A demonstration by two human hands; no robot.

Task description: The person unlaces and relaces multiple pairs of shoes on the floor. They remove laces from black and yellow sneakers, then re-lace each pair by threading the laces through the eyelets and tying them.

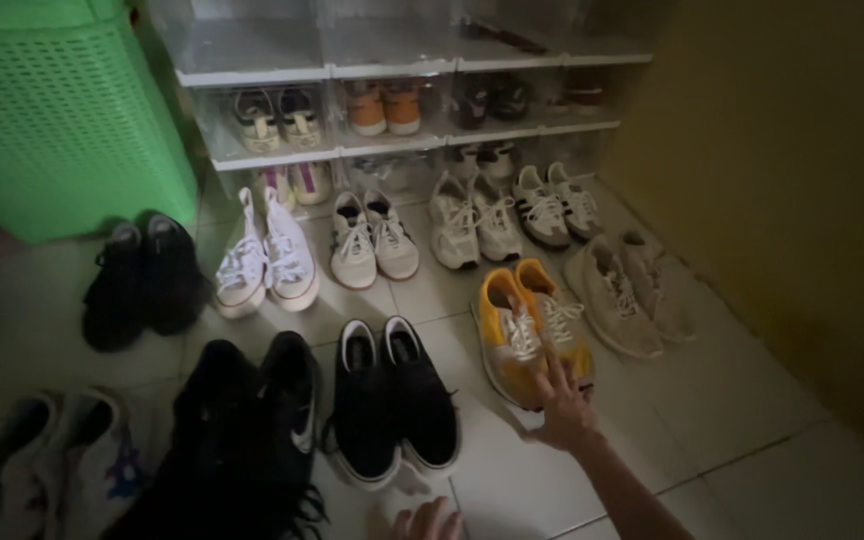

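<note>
Open right hand [562,408] fingertips touch yellow-and-grey mesh sneakers [530,330] mid tiled floor [732,400]; best nudged evenly, heels aligned; left hand [427,522] curled at bottom edge, grip unclear

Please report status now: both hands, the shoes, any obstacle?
Right hand open, fingers on the yellow sneakers. Left hand at bottom edge, grip unclear, near the black slip-ons. Beige sneakers close beside the yellow pair.
</note>
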